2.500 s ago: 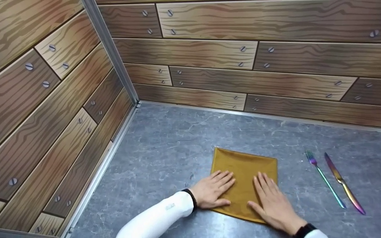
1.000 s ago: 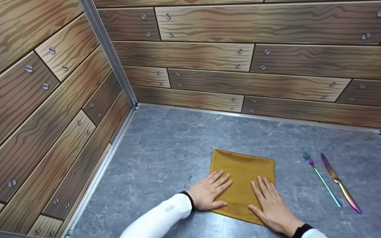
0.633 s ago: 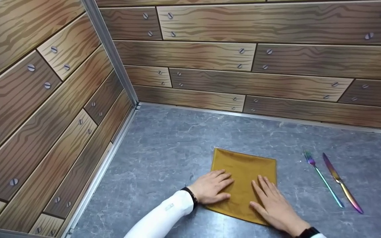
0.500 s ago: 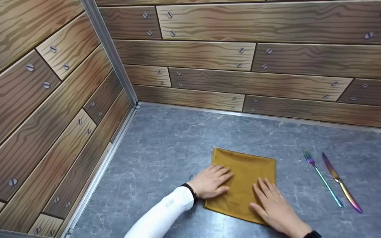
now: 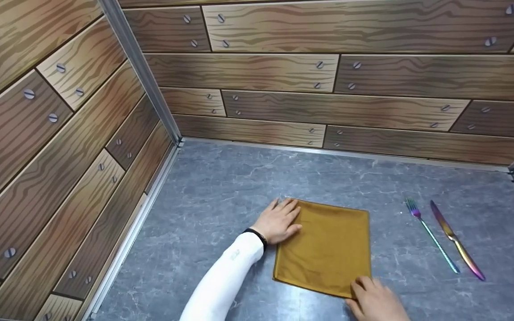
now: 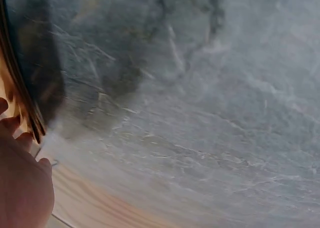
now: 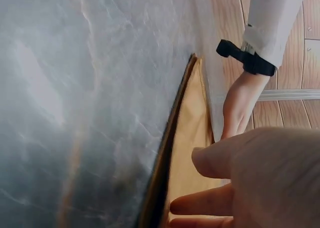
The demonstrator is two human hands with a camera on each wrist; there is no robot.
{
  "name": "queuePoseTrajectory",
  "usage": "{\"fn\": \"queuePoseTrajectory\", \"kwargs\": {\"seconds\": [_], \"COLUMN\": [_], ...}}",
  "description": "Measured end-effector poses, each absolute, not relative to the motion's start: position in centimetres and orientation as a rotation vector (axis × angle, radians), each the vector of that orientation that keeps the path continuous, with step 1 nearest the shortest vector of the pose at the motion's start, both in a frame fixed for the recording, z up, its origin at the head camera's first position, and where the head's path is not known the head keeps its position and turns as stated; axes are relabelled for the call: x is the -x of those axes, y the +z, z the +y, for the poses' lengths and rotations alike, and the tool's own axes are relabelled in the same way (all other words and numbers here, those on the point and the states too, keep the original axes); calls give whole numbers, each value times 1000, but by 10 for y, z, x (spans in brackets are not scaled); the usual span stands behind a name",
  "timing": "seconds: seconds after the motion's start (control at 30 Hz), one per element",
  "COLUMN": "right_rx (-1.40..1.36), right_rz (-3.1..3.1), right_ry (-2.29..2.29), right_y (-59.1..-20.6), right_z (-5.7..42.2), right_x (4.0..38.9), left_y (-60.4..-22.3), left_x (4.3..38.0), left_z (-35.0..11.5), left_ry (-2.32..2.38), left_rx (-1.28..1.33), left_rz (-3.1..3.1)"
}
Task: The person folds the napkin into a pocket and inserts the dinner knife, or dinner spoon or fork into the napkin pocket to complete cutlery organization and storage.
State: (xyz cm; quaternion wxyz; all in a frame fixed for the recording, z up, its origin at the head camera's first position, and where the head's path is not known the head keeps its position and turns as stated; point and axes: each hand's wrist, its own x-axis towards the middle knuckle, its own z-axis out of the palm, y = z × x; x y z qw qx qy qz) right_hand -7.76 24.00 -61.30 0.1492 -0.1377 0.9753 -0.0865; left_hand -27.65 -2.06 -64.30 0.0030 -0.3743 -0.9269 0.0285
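A mustard-yellow folded napkin [image 5: 328,249] lies flat as a near square on the grey table. My left hand [image 5: 278,221] rests at its far left corner, fingers extended over the corner and the thumb over the left edge. At the near right corner is my right hand [image 5: 377,301], fingertips on the cloth and thumb by the near edge. In the right wrist view, the thumb and fingers of the right hand [image 7: 265,178] are apart beside the layered edge of the napkin [image 7: 192,118]. The left wrist view catches only part of the left hand [image 6: 22,188] by the napkin's edge.
To the right of the napkin lie a rainbow-coloured fork [image 5: 433,236] and a matching table knife [image 5: 455,240], side by side and slanted. Wood-patterned panels [image 5: 257,102] with metal edging wall the table [image 5: 212,187] at the back and left.
My left hand has slid away along the napkin's left edge to the far corner. My right hand has drawn back from the cloth's right side to the near right corner. The napkin stays flat.
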Motion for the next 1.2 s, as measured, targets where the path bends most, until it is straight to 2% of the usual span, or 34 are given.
{"fn": "queuePoseTrajectory", "kwargs": {"seconds": [0.3,0.6,0.93,1.2], "right_rx": [170,273,321,344], "right_rz": [2575,2873,3093,3185], "right_ry": [-330,-261,-249,-280], "right_y": [-615,-617,-614,-619], "right_z": [246,259,278,287], "right_x": [74,74,96,131], "left_y": [-643,-635,-626,-622], "left_x": [280,275,236,193], "left_z": [-25,-39,-65,-73], "left_ry": [71,47,-30,-71], "left_rx": [1141,1122,1057,1012], "left_rz": [-2904,-2819,-2889,-3030]}}
